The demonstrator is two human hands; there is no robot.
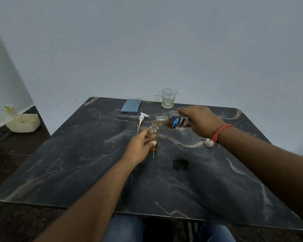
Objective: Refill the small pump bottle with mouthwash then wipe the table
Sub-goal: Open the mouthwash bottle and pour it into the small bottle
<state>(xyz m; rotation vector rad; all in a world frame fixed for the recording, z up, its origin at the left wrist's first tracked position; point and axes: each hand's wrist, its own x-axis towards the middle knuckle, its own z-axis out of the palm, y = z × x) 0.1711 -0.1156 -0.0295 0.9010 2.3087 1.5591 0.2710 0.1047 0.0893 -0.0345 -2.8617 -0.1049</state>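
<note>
- Because the mouthwash bottle (176,121) is tipped almost flat with its open neck just above the narrow mouth of the small pump bottle (154,137), a slight drift of the right hand (199,121) would likely send the amber liquid down the outside of the glass and onto the table (77,163).
- The right hand is wrapped over the mouthwash bottle from above, gripping its body; the left hand (141,145) has fingers and thumb curled round the small pump bottle, holding it upright near the table's middle.
- Only a shallow amber layer sits at the bottom of the small bottle, so by my reading the refill is at an early stage; tipping further to speed it up could bring a gush that the small opening cannot take.
- If the left hand's hold slackens, the light bottle could tip under the stream.
- The pump head (141,119), with its tube, lies on the table just behind the small bottle, and a white cap (209,142) lies near the right wrist; a sweeping forearm could knock either off.
- A dark patch (180,164) in front of the bottles looks like a wet spot, though I cannot be sure.
- The table is dark marble-like stone with pale veins; a folded blue cloth (131,105) and 1 clear glass (168,98) stand at its far edge.
- Plain pale walls surround it; a cream basket (23,123) holding a spray bottle sits on the dark floor at the left.
</note>
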